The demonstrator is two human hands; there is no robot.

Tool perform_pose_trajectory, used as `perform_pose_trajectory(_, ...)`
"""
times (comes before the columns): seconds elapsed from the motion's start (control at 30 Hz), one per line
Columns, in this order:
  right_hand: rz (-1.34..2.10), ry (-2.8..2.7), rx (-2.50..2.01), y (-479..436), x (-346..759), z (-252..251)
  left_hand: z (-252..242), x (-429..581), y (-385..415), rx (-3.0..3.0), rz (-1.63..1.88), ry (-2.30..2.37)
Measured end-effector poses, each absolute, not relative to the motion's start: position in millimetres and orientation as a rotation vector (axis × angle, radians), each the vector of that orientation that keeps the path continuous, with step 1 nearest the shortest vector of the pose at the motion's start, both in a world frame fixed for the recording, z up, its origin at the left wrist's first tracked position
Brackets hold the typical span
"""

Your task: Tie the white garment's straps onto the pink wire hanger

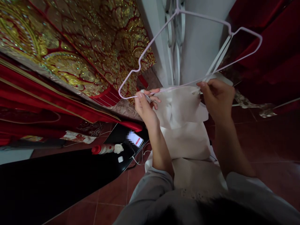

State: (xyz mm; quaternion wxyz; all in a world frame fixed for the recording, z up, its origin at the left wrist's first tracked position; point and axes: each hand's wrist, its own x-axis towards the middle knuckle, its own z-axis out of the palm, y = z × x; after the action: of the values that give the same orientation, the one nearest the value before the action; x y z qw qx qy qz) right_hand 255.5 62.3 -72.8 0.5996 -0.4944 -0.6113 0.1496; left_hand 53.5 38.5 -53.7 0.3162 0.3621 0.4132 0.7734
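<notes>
A pale wire hanger (187,50) hangs from a hook high in the middle. A white garment (185,125) droops from its lower bar down toward my lap. My left hand (145,104) is closed, pinching a white strap of the garment at the hanger's left end. My right hand (217,95) is closed on the garment's top edge by the white straps at the hanger's right side. My grey sleeves show at the bottom.
A red and gold embroidered cloth (77,47) hangs at the left. A black table (58,184) holds a phone (136,139), a red-capped bottle (105,149) and a small white box. Dark red fabric (274,50) hangs on the right. The floor is red tile (112,203).
</notes>
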Motion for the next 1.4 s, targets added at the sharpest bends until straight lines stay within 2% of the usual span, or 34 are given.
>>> perform_pose_trajectory(0.23,0.39,-1.121,-1.055,54,255,-73,-52,48,41,0.926,2.093,1.019)
perform_pose_trajectory(0.4,0.387,-1.101,-0.983,60,257,-69,-53,47,42,0.935,2.087,0.978)
perform_pose_trajectory(0.63,0.519,-1.273,-0.78,79,256,-15,-51,43,43,0.924,2.094,0.995)
perform_pose_trajectory(0.77,0.377,-1.303,-0.648,116,273,3,-50,38,40,0.977,2.07,0.932)
perform_pose_trajectory(1.0,0.028,-1.177,-0.516,168,339,-49,-48,35,35,1.016,2.053,0.933)
perform_pose_trajectory(1.13,-0.15,-0.981,-0.587,144,339,-72,-46,36,35,0.962,2.025,0.921)
perform_pose_trajectory(1.4,-0.38,-1.101,-0.655,93,294,-71,-45,43,34,0.823,1.986,0.92)
